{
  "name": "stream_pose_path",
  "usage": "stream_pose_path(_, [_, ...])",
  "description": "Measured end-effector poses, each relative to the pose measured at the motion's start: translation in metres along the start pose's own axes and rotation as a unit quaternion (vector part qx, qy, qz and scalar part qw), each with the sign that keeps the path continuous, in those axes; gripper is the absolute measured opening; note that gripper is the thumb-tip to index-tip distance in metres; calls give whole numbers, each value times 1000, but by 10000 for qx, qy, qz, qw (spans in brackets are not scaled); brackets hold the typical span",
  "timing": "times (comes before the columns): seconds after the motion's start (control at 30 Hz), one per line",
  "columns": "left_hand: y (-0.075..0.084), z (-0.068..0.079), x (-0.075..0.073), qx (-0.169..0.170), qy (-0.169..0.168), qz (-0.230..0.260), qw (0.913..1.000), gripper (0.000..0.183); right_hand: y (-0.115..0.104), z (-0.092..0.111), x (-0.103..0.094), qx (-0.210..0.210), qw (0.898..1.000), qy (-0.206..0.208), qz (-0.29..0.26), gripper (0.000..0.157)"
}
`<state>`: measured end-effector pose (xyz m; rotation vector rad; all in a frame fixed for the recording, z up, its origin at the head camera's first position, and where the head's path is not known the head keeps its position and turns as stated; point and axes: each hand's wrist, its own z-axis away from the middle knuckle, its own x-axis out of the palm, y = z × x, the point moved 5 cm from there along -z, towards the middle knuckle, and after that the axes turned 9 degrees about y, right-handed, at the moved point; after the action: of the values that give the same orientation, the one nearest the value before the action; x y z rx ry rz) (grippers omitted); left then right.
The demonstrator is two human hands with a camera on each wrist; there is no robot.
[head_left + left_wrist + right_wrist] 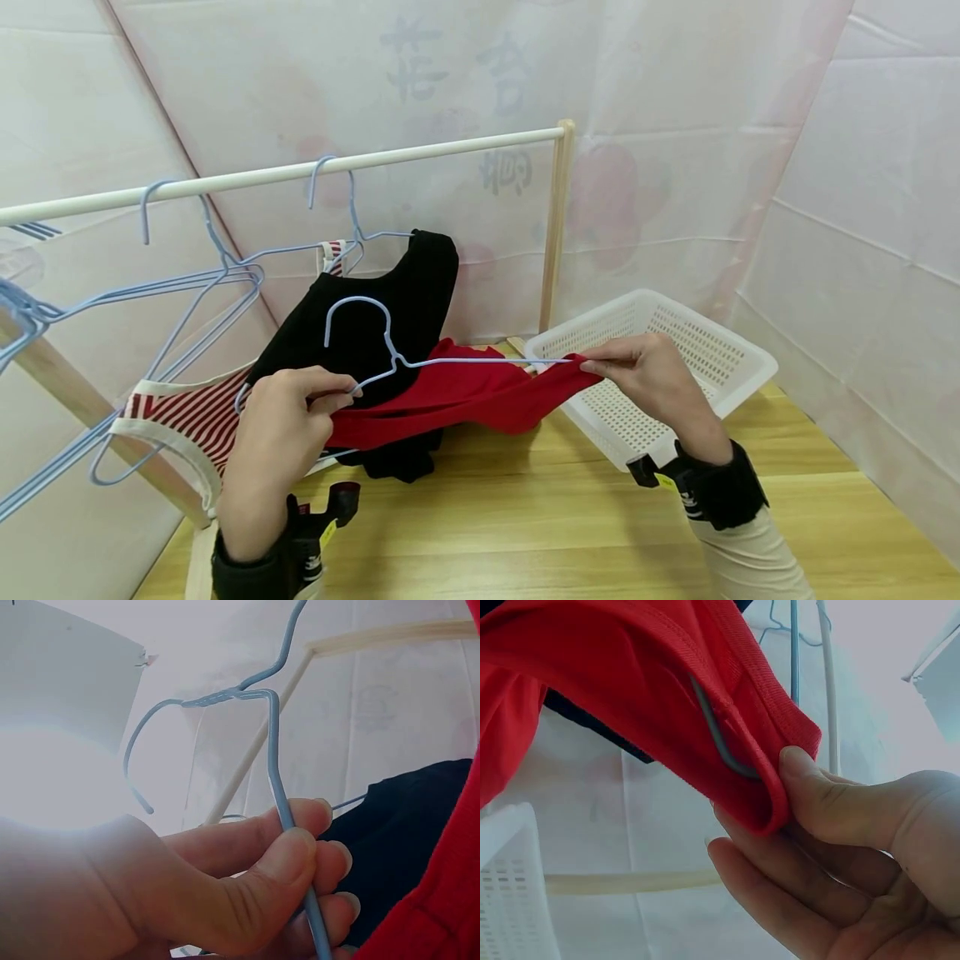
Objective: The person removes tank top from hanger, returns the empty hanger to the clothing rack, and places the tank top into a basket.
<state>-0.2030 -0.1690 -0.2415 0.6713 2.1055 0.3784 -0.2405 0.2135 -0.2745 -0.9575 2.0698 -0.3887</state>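
Note:
My left hand (pixel 288 429) pinches one arm of a light blue wire hanger (pixel 397 360) between thumb and fingers, as the left wrist view also shows. The hanger's other arm runs right, to a red garment (pixel 480 400). With thumb and fingertips my right hand (pixel 656 387) grips the red cloth at that end. In the right wrist view the hanger's bent end (pixel 731 754) lies inside the strap of the red garment (pixel 630 682). The rest of the red cloth hangs below the hanger, above the table.
Behind, a white rail (pixel 255 177) on wooden posts carries a black top (pixel 360 308), a red-striped garment (pixel 195 417) and several bare blue hangers (pixel 97 296) at left. A white perforated basket (pixel 750 367) stands at right on the wooden table (pixel 510 517).

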Motion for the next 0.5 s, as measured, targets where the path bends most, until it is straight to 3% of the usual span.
stream_pose_path(0.37, [-4, 0, -4, 102, 173, 17, 9998, 19, 5, -1, -3, 269, 9993, -34, 275, 14])
stream_pose_path(0.5, [-5, 0, -4, 169, 250, 56, 9995, 19, 4, 0, 2, 180, 9995, -115, 228, 14])
